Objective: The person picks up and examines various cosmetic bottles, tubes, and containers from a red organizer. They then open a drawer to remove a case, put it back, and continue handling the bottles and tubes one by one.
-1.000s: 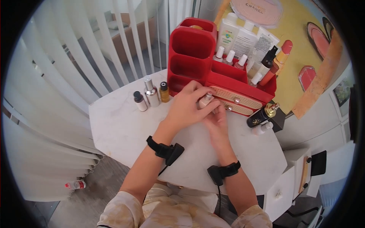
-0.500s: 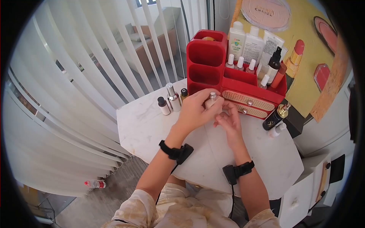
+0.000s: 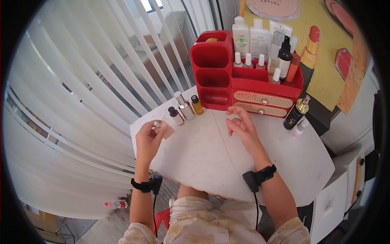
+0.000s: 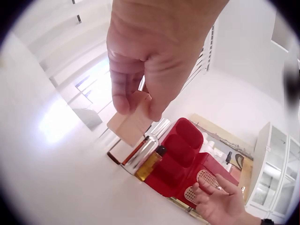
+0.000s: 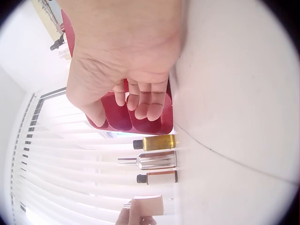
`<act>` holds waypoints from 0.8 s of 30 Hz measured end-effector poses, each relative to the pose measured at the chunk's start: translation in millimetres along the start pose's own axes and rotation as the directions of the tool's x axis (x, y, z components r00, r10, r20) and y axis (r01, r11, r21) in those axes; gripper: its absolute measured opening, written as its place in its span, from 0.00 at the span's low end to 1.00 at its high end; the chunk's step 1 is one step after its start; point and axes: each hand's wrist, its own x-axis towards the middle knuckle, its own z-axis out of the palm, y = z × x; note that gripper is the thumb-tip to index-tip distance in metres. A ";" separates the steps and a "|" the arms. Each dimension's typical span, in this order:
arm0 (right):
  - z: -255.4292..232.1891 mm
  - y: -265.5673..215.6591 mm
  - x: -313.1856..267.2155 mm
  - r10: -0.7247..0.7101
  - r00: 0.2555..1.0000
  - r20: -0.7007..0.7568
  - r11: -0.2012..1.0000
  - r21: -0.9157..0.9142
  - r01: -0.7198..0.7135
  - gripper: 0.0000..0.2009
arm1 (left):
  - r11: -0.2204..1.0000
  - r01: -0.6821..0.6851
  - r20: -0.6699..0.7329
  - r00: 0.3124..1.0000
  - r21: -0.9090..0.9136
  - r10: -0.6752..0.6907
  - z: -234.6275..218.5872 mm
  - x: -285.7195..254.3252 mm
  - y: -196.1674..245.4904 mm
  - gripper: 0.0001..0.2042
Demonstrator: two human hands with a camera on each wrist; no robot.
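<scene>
My left hand (image 3: 148, 143) pinches a square pale-pink bottle (image 3: 167, 130) with a silver top, tilted, over the table's left part. In the left wrist view the same bottle (image 4: 130, 123) hangs between thumb and fingers. Just right of it stand a dark-capped bottle (image 3: 176, 116), a silver bottle (image 3: 186, 110) and a yellow bottle (image 3: 197, 106). My right hand (image 3: 245, 132), fingers relaxed and slightly bent, holds nothing in front of the red organizer (image 3: 214, 77); in the right wrist view its fingers (image 5: 145, 101) hang loosely.
White bottles (image 3: 260, 37) and nail-polish bottles (image 3: 248, 61) stand in and behind the organizer. A black-and-gold bottle (image 3: 297, 113) and a small white-capped bottle (image 3: 300, 127) are on the right of the marble table (image 3: 203, 150). White blinds (image 3: 93, 81) hang at the left.
The left hand has carried the pink bottle left, away from the organizer and past the standing bottles. The hands have moved apart; the right hand stays near the organizer.
</scene>
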 end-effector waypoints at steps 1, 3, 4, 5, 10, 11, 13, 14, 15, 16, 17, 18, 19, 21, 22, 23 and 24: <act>0.4 -0.8 0.1 0.006 1.000 -0.001 1.000 -0.005 -0.006 0.18 | 1.000 -0.018 -0.017 1.000 0.026 0.018 -0.8 2.6 -4.9 0.14; 1.0 -1.8 -0.1 0.018 1.000 -0.001 1.000 -0.014 -0.018 0.18 | 0.996 -0.049 -0.049 0.997 0.079 0.053 0.2 7.8 -13.7 0.14; 0.9 -1.7 -0.4 0.016 1.000 0.003 1.000 -0.014 -0.016 0.18 | 0.994 -0.060 -0.051 0.997 0.087 0.064 2.6 9.8 -16.9 0.15; 0.4 -1.3 -0.4 0.013 1.000 0.006 1.000 -0.013 -0.013 0.18 | 0.993 -0.070 -0.053 0.996 0.095 0.076 5.6 11.7 -19.4 0.15; -1.9 1.8 0.1 0.011 1.000 0.003 1.000 0.023 -0.011 0.19 | 0.980 -0.089 -0.027 0.995 0.179 0.095 13.4 18.3 -29.4 0.16; -1.8 2.2 0.0 0.010 1.000 0.006 1.000 0.026 -0.010 0.19 | 0.974 -0.096 -0.025 0.994 0.204 0.103 12.6 18.1 -30.0 0.16; -1.6 3.1 0.3 0.007 1.000 0.015 1.000 0.030 -0.007 0.20 | 0.979 -0.069 0.010 0.998 0.194 0.068 9.6 18.0 -28.1 0.18; -2.0 3.6 0.7 0.006 1.000 0.018 1.000 0.031 -0.006 0.20 | 0.986 -0.033 0.047 0.999 0.161 0.026 7.1 18.4 -23.5 0.20; -2.3 3.8 0.8 0.005 1.000 0.022 1.000 0.030 -0.005 0.20 | 0.992 0.004 0.085 0.996 0.128 -0.015 5.0 18.5 -20.3 0.21; -2.1 3.6 0.9 0.008 1.000 0.020 1.000 0.029 -0.008 0.20 | 0.994 0.006 0.140 0.990 0.109 -0.021 2.8 18.7 -19.2 0.23; -1.7 3.4 1.0 0.010 1.000 0.019 1.000 0.027 -0.011 0.20 | 0.996 0.008 0.194 0.981 0.091 -0.026 0.3 19.0 -18.6 0.25; -1.7 3.4 0.9 0.013 1.000 0.017 1.000 0.026 -0.013 0.20 | 0.997 0.011 0.248 0.968 0.073 -0.029 -1.1 19.2 -18.7 0.27; -2.0 3.9 0.8 0.010 1.000 0.019 1.000 0.024 -0.011 0.20 | 0.997 0.013 0.248 0.968 0.073 -0.031 -0.5 20.2 -20.4 0.28; -3.0 6.4 1.5 0.004 1.000 0.024 1.000 0.021 -0.005 0.20 | 0.997 0.015 0.250 0.968 0.074 -0.033 2.9 24.8 -24.8 0.30; -3.4 7.2 1.8 0.000 1.000 0.026 1.000 0.024 -0.001 0.20 | 0.997 0.009 0.238 0.971 0.082 -0.028 5.2 26.4 -25.3 0.30; -3.8 8.0 1.8 -0.003 1.000 0.028 1.000 0.027 0.002 0.20 | 0.996 0.004 0.226 0.974 0.089 -0.024 8.4 27.7 -24.4 0.30; -4.1 8.4 1.7 -0.007 1.000 0.030 1.000 0.030 0.006 0.20 | 0.995 -0.002 0.214 0.977 0.097 -0.019 11.1 29.0 -23.0 0.30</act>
